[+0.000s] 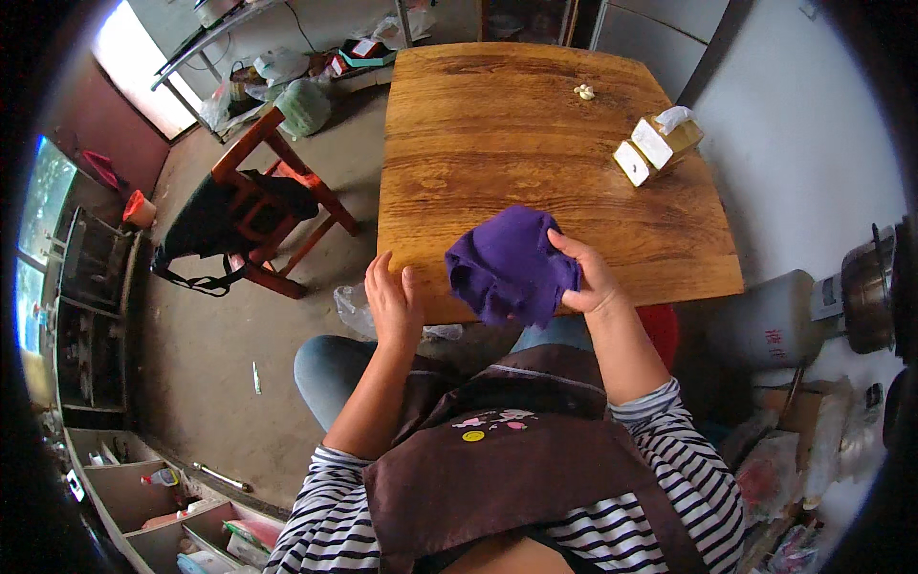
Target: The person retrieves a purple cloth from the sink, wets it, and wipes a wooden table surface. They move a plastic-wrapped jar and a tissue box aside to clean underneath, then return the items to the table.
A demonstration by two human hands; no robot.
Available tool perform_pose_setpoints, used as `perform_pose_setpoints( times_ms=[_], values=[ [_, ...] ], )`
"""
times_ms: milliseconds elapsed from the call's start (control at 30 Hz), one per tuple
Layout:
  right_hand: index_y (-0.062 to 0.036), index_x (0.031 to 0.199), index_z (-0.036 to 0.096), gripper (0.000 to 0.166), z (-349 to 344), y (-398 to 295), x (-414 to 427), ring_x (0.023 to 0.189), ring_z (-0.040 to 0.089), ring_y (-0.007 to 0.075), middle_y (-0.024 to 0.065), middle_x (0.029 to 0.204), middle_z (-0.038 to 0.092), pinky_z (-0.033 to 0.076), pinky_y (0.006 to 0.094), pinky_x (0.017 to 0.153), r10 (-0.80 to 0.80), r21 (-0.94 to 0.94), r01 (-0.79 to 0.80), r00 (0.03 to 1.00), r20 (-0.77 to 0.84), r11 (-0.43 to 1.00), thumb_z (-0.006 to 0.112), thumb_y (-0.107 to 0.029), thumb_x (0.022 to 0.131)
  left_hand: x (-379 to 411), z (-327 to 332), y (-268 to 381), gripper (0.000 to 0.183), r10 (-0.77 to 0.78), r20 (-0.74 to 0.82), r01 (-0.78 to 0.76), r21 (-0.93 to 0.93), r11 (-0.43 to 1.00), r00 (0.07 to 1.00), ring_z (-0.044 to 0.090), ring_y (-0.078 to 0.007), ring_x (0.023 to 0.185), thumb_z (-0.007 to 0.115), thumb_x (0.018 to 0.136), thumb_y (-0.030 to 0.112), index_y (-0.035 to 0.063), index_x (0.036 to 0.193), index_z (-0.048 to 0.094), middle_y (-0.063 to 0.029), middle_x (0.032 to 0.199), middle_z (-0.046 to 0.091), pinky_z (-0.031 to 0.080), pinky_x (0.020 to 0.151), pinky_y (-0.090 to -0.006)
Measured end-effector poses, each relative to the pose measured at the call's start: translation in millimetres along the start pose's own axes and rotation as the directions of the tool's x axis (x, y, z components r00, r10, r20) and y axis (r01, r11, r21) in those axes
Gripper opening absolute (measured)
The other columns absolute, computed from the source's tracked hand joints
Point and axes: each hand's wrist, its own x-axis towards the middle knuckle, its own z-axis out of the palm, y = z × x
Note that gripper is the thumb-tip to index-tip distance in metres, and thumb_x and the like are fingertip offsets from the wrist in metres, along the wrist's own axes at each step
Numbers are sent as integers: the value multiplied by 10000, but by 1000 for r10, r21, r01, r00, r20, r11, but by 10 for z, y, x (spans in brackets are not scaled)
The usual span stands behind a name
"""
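Observation:
My right hand (589, 276) grips the right side of a crumpled purple cloth (513, 262), its thumb on top. The cloth is over the near edge of a wooden table (502, 143). To the left of the cloth, my left hand (394, 298) is raised by the table's near left corner, fingers up and thumb apart, holding nothing. A gap lies between this hand and the cloth. On the far right of the table stands a tissue box (681, 142) with a tissue sticking out. Small pale pieces (584, 92), perhaps garlic, lie near the far edge.
A red wooden chair (269, 208) with a black bag (208, 219) on it stands left of the table. Clear plastic (355, 310) lies low by the near left corner. A grey bin (774, 323) is at the right by the wall. Open compartments (129, 488) hold items at lower left.

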Motion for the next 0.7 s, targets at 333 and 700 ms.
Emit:
perform_pose_setpoints(
  times_ms=[333, 700],
  values=[
    [6, 1404, 366, 678, 19, 36, 33, 1351, 333, 341, 214, 1463, 341, 246, 477, 1109, -248, -742, 88, 911, 330, -665, 548, -426, 913, -54, 106, 44, 395, 58, 39, -63, 130, 989, 998, 461, -383, 1169, 579, 898, 184, -3, 1230, 474, -206, 1245, 500, 362, 1005, -451],
    [-105, 1315, 515, 557, -129, 432, 375, 1332, 353, 331, 130, 1423, 430, 211, 545, 1098, -278, -575, 103, 797, 536, -812, 632, -377, 844, -41, 259, -146, 469, 216, 35, -219, 108, 970, 976, 498, -412, 1099, 673, 793, 176, 9, 1198, 507, -230, 1201, 516, 410, 939, -487]
  ],
)
